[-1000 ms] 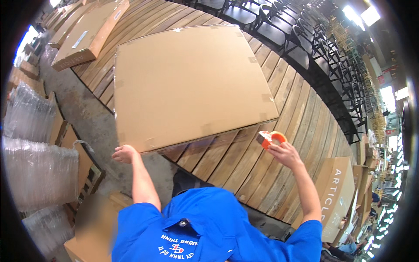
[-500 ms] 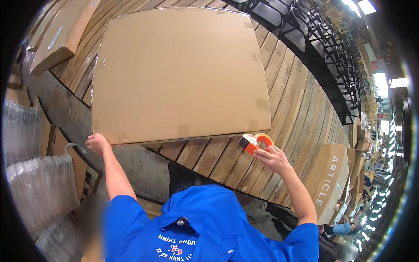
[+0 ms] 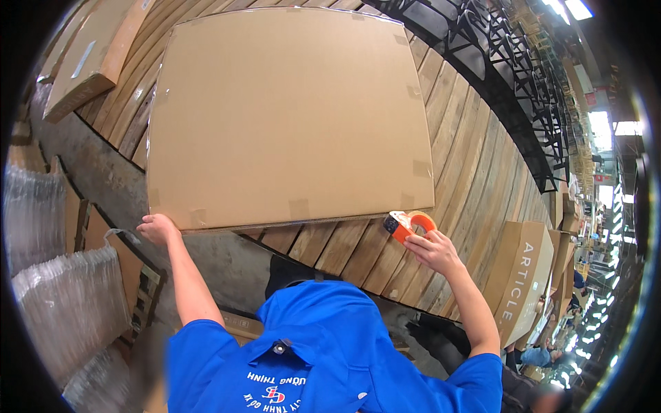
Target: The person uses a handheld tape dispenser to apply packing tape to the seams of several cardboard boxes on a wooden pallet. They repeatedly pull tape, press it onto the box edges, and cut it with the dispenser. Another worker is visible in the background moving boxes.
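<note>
A large flat cardboard box [image 3: 292,117] lies on the wooden slats in front of me, with short strips of tape along its edges. My left hand [image 3: 158,228] is at the box's near left corner, its fingers curled against the edge. In my right hand [image 3: 432,252] is an orange tape dispenser [image 3: 406,228] with a roll of tape on it. The dispenser is at the near edge of the box, close to the right corner; whether tape runs from it onto the cardboard I cannot tell.
Wooden slats [image 3: 475,165] run under and beyond the box. At the far left lean more flat cartons [image 3: 96,62]; plastic-wrapped stacks [image 3: 72,296] stand at the near left. A carton [image 3: 520,282] sits at the right. Black metal frames [image 3: 509,76] line the far right, and other people are behind.
The box appears slightly farther right in view. Both hands keep their places at its near corners, and the right one still holds the tape dispenser.
</note>
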{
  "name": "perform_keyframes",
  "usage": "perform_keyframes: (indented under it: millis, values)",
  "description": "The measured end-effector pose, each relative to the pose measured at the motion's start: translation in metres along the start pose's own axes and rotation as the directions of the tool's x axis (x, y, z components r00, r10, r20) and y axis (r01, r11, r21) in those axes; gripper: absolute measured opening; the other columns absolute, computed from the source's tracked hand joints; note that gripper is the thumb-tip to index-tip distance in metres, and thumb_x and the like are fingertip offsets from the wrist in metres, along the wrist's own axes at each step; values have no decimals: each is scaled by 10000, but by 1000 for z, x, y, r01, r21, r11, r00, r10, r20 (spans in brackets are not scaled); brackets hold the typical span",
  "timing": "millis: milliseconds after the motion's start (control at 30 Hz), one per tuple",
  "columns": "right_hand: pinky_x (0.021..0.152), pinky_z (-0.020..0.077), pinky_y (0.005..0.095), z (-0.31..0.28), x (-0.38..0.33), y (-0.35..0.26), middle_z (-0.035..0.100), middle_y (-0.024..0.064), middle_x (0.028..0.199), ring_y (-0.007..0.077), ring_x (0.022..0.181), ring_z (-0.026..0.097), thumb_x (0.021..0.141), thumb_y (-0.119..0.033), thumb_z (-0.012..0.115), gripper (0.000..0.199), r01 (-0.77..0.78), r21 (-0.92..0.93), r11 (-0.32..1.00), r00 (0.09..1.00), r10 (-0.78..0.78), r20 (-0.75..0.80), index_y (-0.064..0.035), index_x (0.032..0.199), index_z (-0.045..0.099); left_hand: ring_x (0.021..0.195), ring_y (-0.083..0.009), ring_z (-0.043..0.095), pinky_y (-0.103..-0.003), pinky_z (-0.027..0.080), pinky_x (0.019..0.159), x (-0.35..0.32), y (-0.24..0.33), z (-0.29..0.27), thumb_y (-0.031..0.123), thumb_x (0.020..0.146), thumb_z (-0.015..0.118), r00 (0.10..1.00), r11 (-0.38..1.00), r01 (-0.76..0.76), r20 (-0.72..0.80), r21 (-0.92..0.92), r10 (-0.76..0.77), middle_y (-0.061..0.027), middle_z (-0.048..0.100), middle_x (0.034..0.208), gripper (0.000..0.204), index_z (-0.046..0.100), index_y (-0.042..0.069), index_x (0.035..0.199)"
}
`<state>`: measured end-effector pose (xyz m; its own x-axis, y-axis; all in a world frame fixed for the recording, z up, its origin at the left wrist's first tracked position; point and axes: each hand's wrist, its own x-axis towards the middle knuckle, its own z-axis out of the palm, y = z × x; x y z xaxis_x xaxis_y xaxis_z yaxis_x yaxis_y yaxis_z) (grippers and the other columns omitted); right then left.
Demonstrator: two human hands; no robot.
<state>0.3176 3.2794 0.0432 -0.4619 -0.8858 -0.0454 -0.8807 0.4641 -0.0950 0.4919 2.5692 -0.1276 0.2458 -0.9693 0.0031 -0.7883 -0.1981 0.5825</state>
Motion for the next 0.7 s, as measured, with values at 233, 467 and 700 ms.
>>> perform_keyframes:
  millis: [233,467,700]
  values:
    - [858,594,338,-9,7,8,687,-134,1287,160,862,615,696,-142,840,514,98,15,995,995,-98,-24,-219,1203,803,1638,-452,146,-474,170,1352,4,-24,12,377,1124,403,997,992,-61,-43,-114,57,-384,97,1732,835,75,-206,1623]
    - [877,565,337,-21,17,9,680,-130,1287,160,858,614,749,-153,826,451,60,193,979,998,-52,-46,-202,1197,804,1638,-477,90,-483,134,1356,-110,-18,21,289,1131,394,997,965,-57,-55,-257,45,-409,33,1723,798,5,-204,1622]
    - [882,560,339,7,-10,33,673,-122,1281,165,849,607,839,-211,796,347,165,29,986,982,-162,-97,-200,1186,802,1622,-489,134,-478,214,1350,-320,43,17,251,1149,334,993,920,70,116,-385,-27,-422,29,1711,751,-51,-186,1624]
